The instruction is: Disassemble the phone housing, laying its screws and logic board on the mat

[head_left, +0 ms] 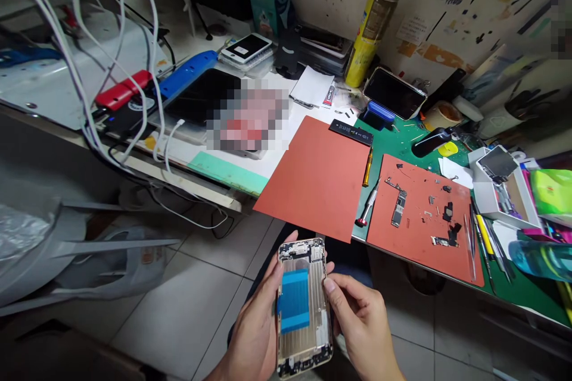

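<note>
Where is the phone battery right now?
In the head view, the battery lies right of centre, across the far edge of the bare orange mat, just beyond the gold screwdriver.

Underside of the phone housing [315, 292] hidden, pinkish item [257, 110] blurred by pixelation

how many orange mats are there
2. One orange mat has a black battery over its far right corner; the other mat lies to its right, under small electronic parts.
</note>
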A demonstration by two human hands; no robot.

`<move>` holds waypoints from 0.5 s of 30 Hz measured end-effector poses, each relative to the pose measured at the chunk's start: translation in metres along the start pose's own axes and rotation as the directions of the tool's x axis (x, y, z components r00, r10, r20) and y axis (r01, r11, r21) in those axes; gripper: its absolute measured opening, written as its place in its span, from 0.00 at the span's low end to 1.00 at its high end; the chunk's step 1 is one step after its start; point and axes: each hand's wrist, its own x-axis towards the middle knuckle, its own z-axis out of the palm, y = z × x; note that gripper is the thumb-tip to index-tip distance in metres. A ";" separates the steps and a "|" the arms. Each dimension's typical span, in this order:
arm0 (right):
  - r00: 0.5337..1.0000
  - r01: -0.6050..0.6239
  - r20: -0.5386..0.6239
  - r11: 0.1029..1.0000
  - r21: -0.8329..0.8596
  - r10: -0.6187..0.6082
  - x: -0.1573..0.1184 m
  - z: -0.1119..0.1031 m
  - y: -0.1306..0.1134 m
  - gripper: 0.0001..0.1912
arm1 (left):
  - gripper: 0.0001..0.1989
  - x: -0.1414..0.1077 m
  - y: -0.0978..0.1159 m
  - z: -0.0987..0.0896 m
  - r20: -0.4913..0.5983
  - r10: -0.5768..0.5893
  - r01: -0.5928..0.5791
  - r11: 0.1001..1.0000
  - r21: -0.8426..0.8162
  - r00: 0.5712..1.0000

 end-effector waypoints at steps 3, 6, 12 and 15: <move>0.999 -0.044 0.015 0.998 0.044 0.043 -0.001 0.000 0.001 0.24 | 0.40 -0.001 -0.001 0.000 -0.022 0.007 -0.007 1.000 -0.021 1.000; 0.996 -0.089 0.015 0.994 0.070 0.088 -0.001 -0.001 0.002 0.25 | 0.39 -0.001 -0.002 -0.002 -0.016 -0.005 0.004 0.997 -0.073 1.000; 0.990 -0.142 0.033 0.986 0.089 0.139 -0.002 -0.002 0.005 0.27 | 0.40 0.002 -0.004 -0.005 0.017 -0.037 0.038 0.992 -0.117 0.999; 0.990 -0.141 0.032 0.985 0.096 0.139 -0.002 -0.002 0.006 0.26 | 0.40 0.002 -0.004 -0.005 0.011 -0.045 0.046 0.992 -0.114 0.999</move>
